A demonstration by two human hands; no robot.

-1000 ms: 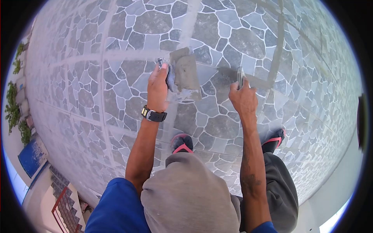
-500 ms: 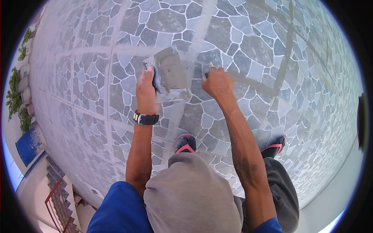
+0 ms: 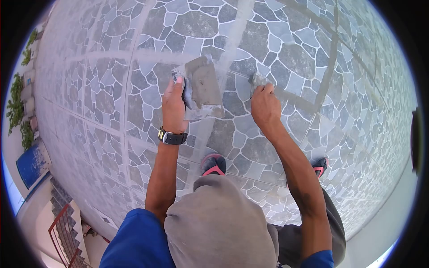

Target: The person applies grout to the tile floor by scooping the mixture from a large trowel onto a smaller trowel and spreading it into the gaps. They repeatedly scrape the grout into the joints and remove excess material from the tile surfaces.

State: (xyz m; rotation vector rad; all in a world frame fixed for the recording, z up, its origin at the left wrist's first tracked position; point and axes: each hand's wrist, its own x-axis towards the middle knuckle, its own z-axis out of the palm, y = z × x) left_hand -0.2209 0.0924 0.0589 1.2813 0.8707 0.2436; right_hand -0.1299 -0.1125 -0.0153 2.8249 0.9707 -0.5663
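Note:
My left hand (image 3: 173,105), with a watch on its wrist, is closed around the left side of a flat rectangular trowel (image 3: 220,100). Grey wet grout (image 3: 203,82) is spread over the trowel's face. In my right hand (image 3: 267,107) is a small putty knife (image 3: 257,83), gripped near its handle, its pale blade close to or on the tiled floor. A dark grout-covered joint (image 3: 292,99) runs rightward from beside that hand. The two tools are apart, with stone-patterned tile showing between them.
My sandalled feet (image 3: 214,165) stand on the tile floor (image 3: 250,147). A dark grout band (image 3: 330,67) crosses the floor at upper right. Along the far left are potted plants (image 3: 17,107), a blue barrel (image 3: 33,165) and a staircase with a red railing (image 3: 59,219).
My right hand has moved right and slightly down with the putty knife, away from the trowel. My left hand and the trowel have shifted a little to the right.

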